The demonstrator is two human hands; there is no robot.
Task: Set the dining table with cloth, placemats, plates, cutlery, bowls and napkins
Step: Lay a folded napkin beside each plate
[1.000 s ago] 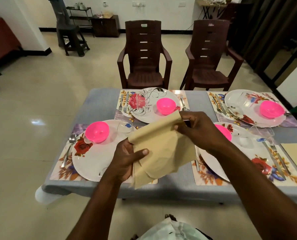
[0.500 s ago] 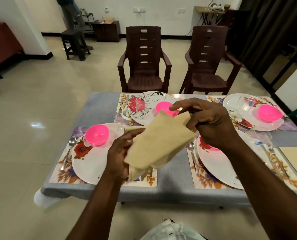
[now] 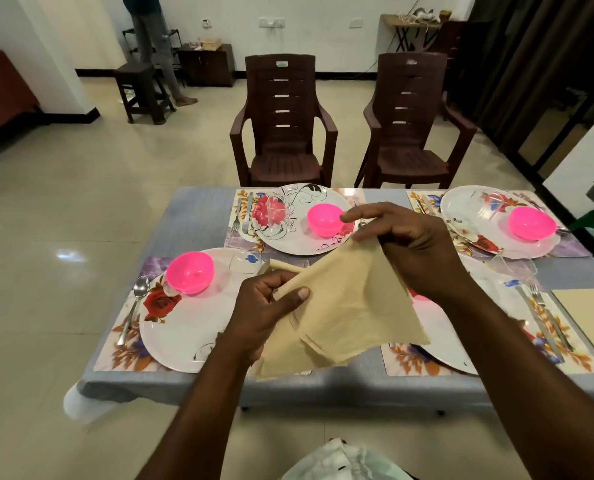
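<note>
Beige cloth napkin held in the air over the table's near edge. Left hand pinches its left fold; right hand apparently grips the top corner, contact partly hidden. Judged light, limp, non-slip: hold by corners. Beyond: pink bowl on plate.

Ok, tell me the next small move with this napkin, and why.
Probably finish the fold: bring the right hand and its corner down to the left hand. The napkin hangs half-folded between both hands, while another napkin already lies flat at the right setting.
</note>
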